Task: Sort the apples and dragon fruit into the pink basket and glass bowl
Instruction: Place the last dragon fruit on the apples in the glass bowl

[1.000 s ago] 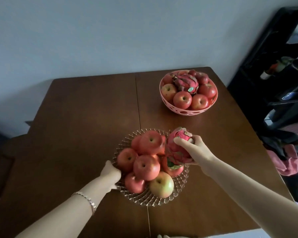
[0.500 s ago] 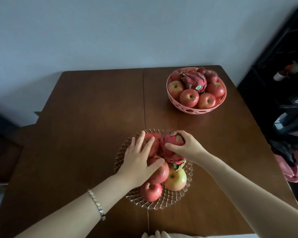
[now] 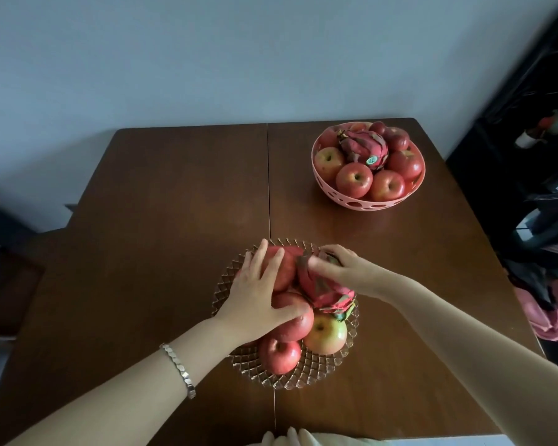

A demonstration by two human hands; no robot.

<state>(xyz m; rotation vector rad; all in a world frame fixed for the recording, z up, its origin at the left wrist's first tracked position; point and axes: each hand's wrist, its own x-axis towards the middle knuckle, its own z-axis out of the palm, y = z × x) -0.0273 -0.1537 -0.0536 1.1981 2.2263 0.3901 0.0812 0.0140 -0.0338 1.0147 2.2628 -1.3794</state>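
On the near half of the dark brown wooden table (image 3: 161,220) stands a clear cut-glass bowl with a scalloped rim (image 3: 316,370), heaped with red apples; both bare hands are down among the fruit; the left hand (image 3: 258,297), its wrist wearing a silver link bracelet (image 3: 178,370), lies flat with fingers spread wide across two apples, fingertips on the rounded red apple at the far side of the bowl (image 3: 285,268) and thumb pressed along the large red apple in the middle (image 3: 295,320), resting rather than closed around either; the right hand (image 3: 345,268) curls over the top end of a pink-red scaly dragon fruit with green-tipped leaves (image 3: 322,289), fingers bent round it and thumb on its near face, though whether the fruit is gripped firmly or only steadied is hard to say from this angle; that dragon fruit leans across the pile, its leafy end touching a yellow-green and red apple (image 3: 326,333) at the right front; beside that one, nearest the table edge, sits a small deep-red apple (image 3: 279,354); well apart, at the far right corner, a pink perforated plastic basket (image 3: 368,204) holds more red apples and a second dragon fruit bearing a green sticker (image 3: 364,148) on top.
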